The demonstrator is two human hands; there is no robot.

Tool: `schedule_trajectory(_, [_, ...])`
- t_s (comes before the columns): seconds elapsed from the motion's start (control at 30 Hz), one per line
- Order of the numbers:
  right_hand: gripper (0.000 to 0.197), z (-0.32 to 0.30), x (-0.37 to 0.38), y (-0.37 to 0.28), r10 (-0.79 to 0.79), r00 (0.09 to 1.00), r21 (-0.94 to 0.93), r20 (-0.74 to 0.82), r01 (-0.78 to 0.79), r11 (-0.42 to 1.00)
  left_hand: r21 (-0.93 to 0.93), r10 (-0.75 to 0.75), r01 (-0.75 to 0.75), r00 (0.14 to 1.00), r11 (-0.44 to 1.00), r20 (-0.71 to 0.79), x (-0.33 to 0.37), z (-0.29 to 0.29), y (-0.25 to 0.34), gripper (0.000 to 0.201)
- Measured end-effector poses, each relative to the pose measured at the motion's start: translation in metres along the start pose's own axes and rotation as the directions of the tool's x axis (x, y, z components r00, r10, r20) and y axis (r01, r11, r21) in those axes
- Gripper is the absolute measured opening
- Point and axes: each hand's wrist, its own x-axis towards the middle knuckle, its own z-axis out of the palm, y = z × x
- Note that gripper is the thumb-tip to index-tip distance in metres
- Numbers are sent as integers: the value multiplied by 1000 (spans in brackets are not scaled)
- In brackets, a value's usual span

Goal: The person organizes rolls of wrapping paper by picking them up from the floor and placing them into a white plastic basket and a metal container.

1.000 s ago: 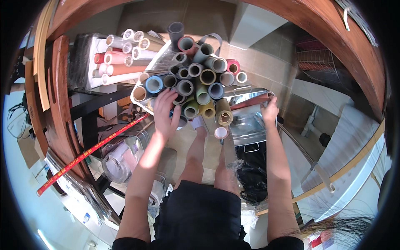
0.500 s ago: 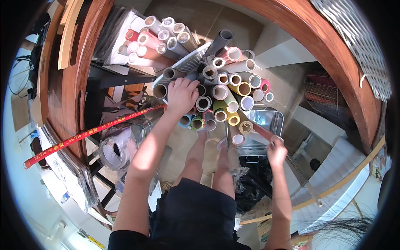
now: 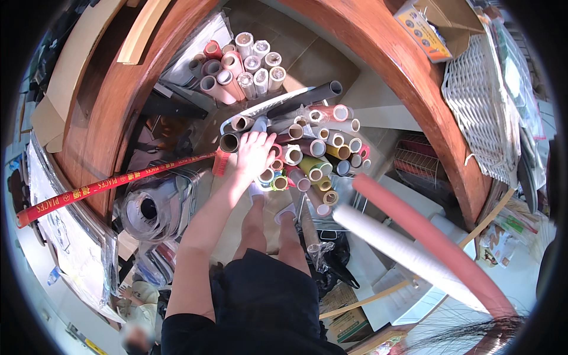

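Observation:
Spread over the rim of a packed bundle of upright rolls, my left hand (image 3: 255, 155) lies with its fingers stretched out and resting on the tube ends. A blue-grey roll (image 3: 259, 124) stands just beyond its fingertips, with a wide dark-mouthed tube (image 3: 229, 142) to its left. Several other rolls, among them a yellow-green roll (image 3: 312, 168), crowd to its right. A long dusty-red roll (image 3: 426, 236) and a white roll (image 3: 402, 254) slant toward the lower right corner, close to the camera. Hair crosses their near ends, and my right hand does not show there.
A long red printed strip (image 3: 118, 180) stretches from the left to the bundle. Wrapped rolls (image 3: 253, 62) stand farther back. Curved wooden edges (image 3: 426, 118) frame both sides. A white wicker basket (image 3: 476, 106) is at right; another person (image 3: 142, 307) is at lower left.
The dusty-red roll has been drawn out from beside the bundle toward the lower right, and a white roll now shows beside it. My right hand has left the view; my left stays on the bundle.

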Motion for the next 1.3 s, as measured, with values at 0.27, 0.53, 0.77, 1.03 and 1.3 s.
schedule_trajectory(0.27, [11,174,-14,19,-57,998,-7,-4,57,998,-86,-66,64,998,994,-21,-9,6,4,38])
schedule_trajectory(0.53, [19,375,-64,-35,-235,811,194,536,152,969,-132,72,-95,983,987,-169,-20,11,-10,34])
schedule_trajectory(0.77, [19,418,-43,-127,-380,682,186,625,343,921,-178,31,-72,974,981,-224,-13,14,-11,33])
schedule_trajectory(1.03, [12,535,-127,-98,-591,407,254,697,630,734,-253,54,-116,969,960,-240,-13,12,-18,31])
schedule_trajectory(1.3, [31,714,-221,-16,-175,94,112,980,468,877,-277,30,-185,876,943,-481,21,28,-10,29])
